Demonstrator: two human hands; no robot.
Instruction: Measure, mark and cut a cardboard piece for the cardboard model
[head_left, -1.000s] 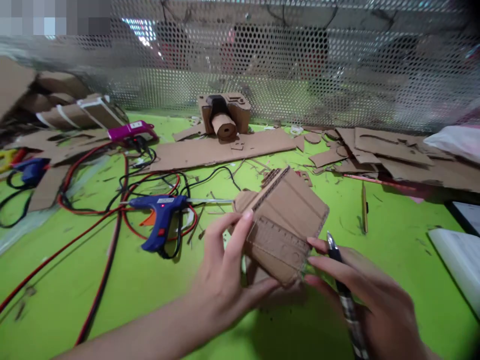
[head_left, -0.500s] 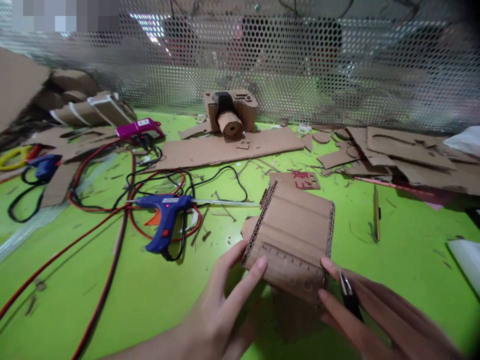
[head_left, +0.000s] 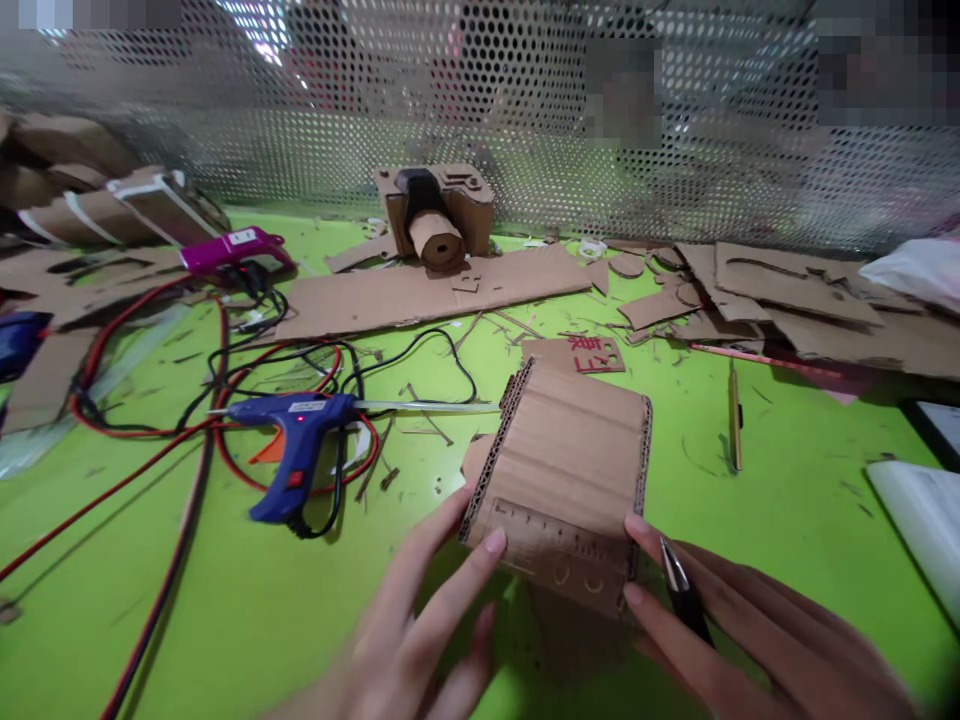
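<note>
A brown corrugated cardboard box [head_left: 574,430] stands tilted before me. Across its near edge lies a clear ruler [head_left: 559,545] with printed numbers and round cut-outs. My left hand [head_left: 427,610] rests one fingertip on the ruler's left end, while another finger reaches behind the box's left side. At the right end, my right hand [head_left: 750,630] touches the ruler and box edge with two fingertips. A black pen with a silver tip [head_left: 684,590] is held between that hand's fingers, clear of the cardboard. The undersides of both hands are hidden.
Left of the box lies a blue glue gun [head_left: 296,440] with its lit light and tangled cords. Behind stand a cardboard camera model [head_left: 439,220] and a purple tool [head_left: 236,250]. Cardboard scraps [head_left: 795,290] and a gold cutter-like stick [head_left: 735,420] lie right.
The view has swung right, so everything sits further left. The ruler appears to have slid slightly toward me on the box. Both hands keep their contact.
</note>
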